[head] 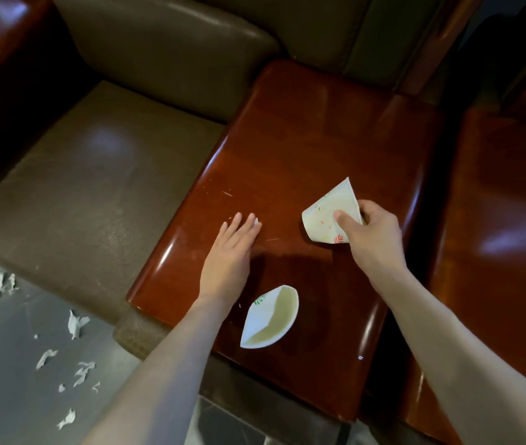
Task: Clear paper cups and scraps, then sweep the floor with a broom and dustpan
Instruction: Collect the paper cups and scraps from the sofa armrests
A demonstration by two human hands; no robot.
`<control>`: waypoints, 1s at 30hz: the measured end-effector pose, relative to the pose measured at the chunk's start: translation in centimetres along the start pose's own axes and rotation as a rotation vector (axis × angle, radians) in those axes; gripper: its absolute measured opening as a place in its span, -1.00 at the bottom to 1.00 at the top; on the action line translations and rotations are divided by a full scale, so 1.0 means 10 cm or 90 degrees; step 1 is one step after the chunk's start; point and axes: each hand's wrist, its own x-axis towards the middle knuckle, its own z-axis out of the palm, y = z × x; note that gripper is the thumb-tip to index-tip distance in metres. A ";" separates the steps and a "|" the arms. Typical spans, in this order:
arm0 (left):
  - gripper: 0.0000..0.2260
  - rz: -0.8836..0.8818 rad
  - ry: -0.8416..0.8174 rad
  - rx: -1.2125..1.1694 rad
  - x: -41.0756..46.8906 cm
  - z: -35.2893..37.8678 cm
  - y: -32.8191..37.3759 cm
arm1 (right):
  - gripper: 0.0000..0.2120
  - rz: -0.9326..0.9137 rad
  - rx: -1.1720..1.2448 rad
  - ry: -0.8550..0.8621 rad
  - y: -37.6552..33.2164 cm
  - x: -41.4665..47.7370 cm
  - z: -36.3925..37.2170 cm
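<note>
Clearing cups: right hand (371,229) gripping flattened cup (329,213), left hand (234,248) flat on bench (303,130). Next: grabbing second cup (271,316) near front edge.

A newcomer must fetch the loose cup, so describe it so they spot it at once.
Start at the glossy red-brown wooden table beside the brown leather seat. Near its front edge, beside the left forearm, lies a flattened white paper cup with a green leaf print. The other cup, printed red-orange, is gripped in the right hand; this one lies untouched.
</note>
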 end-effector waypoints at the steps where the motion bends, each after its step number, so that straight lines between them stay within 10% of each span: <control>1: -0.60 -0.034 0.042 -0.054 -0.02 -0.01 0.01 | -0.71 -0.003 0.003 0.000 0.00 0.00 0.00; 6: -0.76 -0.302 0.256 -0.314 0.13 -0.21 0.20 | -0.72 -0.003 0.016 0.006 -0.02 -0.02 -0.01; 14: -0.43 -0.448 0.260 -0.563 0.17 -0.40 0.25 | -0.72 -0.002 0.020 -0.001 -0.09 -0.10 0.01; 23: -0.65 -0.303 0.009 -0.103 0.21 -0.13 0.15 | -0.73 -0.004 0.033 0.003 -0.06 -0.11 -0.01; 30: -0.76 -0.185 0.007 0.058 0.17 0.00 0.17 | -0.76 -0.001 0.031 -0.009 -0.05 -0.11 0.05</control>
